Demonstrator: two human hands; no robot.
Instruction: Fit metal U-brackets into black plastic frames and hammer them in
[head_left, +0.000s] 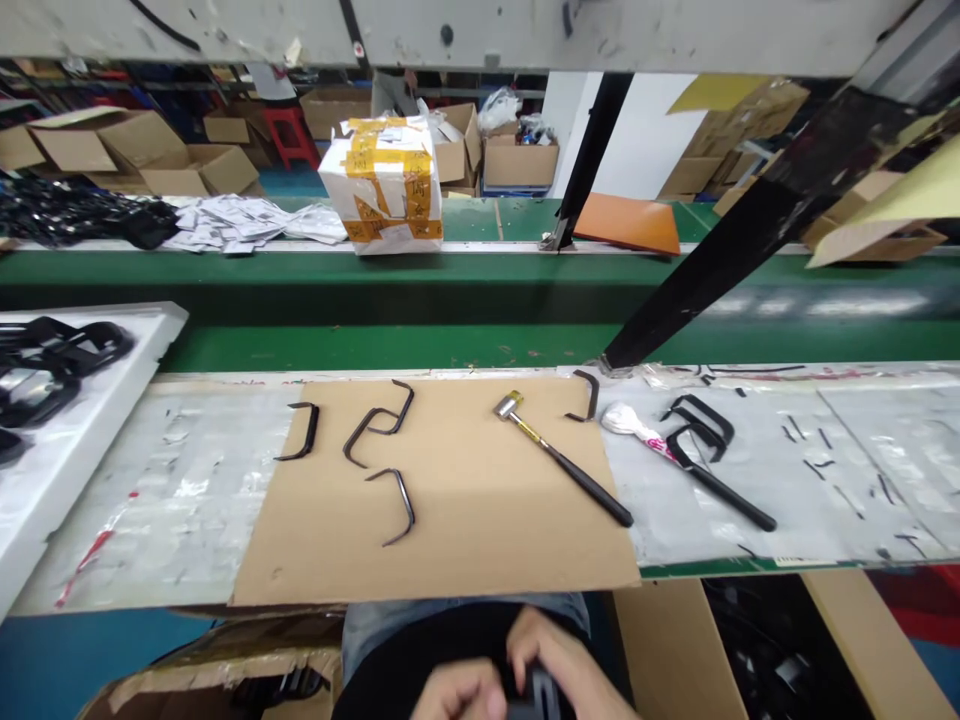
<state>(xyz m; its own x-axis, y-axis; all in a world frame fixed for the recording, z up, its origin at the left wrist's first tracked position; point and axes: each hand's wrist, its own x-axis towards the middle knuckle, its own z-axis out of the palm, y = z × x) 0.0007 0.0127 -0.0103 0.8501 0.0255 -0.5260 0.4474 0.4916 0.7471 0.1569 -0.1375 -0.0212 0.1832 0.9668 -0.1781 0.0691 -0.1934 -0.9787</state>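
Both my hands are low at the bottom edge, in my lap below the bench. My left hand (459, 695) and my right hand (566, 668) have their fingers curled around a small black plastic part (538, 692) held between them. On the brown cardboard sheet (465, 540) in front of me lie several black curved handle pieces (397, 503) and a small hammer (559, 458) with a metal head and black grip. A second hammer (686, 465) with a white wrapped head lies further right.
A white foam tray (90, 400) with black parts sits at left. More black pieces (701, 420) lie on the plastic-covered bench at right. Behind runs a green conveyor (450, 310) with a taped white box (384, 185). A black post (750, 240) slants across. Cardboard boxes stand below the bench.
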